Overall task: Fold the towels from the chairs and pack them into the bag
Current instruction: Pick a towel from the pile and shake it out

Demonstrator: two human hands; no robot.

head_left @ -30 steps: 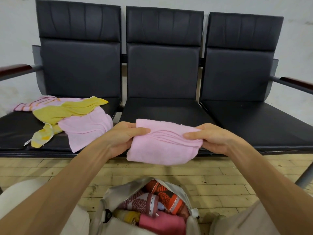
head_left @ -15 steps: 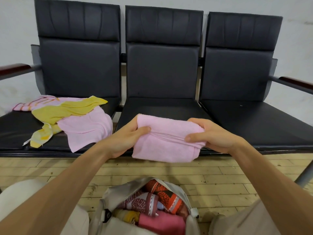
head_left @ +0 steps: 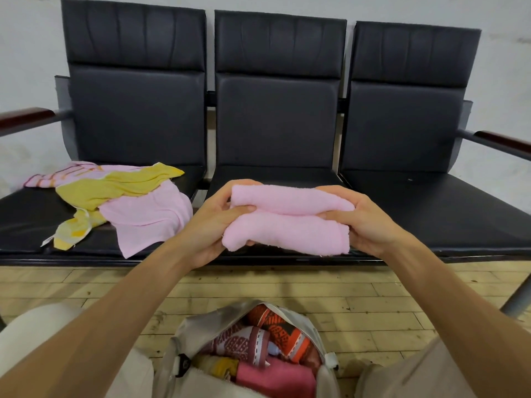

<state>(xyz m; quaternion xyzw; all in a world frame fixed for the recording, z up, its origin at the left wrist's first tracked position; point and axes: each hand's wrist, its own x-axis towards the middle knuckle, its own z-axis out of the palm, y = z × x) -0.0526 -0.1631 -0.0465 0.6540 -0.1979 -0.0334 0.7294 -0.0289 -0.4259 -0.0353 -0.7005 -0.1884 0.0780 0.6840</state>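
A folded pink towel (head_left: 290, 218) is held in the air above the front edge of the middle chair seat (head_left: 275, 175). My left hand (head_left: 218, 222) grips its left end and my right hand (head_left: 362, 219) grips its right end, thumbs pressed into the middle crease. On the left chair seat (head_left: 26, 214) lie a yellow towel (head_left: 115, 186), a pink towel (head_left: 149, 216) and a pink striped towel (head_left: 61, 173), all unfolded. Below my hands an open grey bag (head_left: 184, 346) stands on the floor, holding several folded towels.
Three black chairs stand joined in a row against a white wall, with wooden armrests (head_left: 26, 114) at both ends. The right chair seat (head_left: 436, 208) is bare. Light wooden floorboards (head_left: 359, 297) run between the chairs and my knees.
Both hands have folded the pink towel in half once more, so it is now a thicker, narrower bundle. It sits slightly higher than before.
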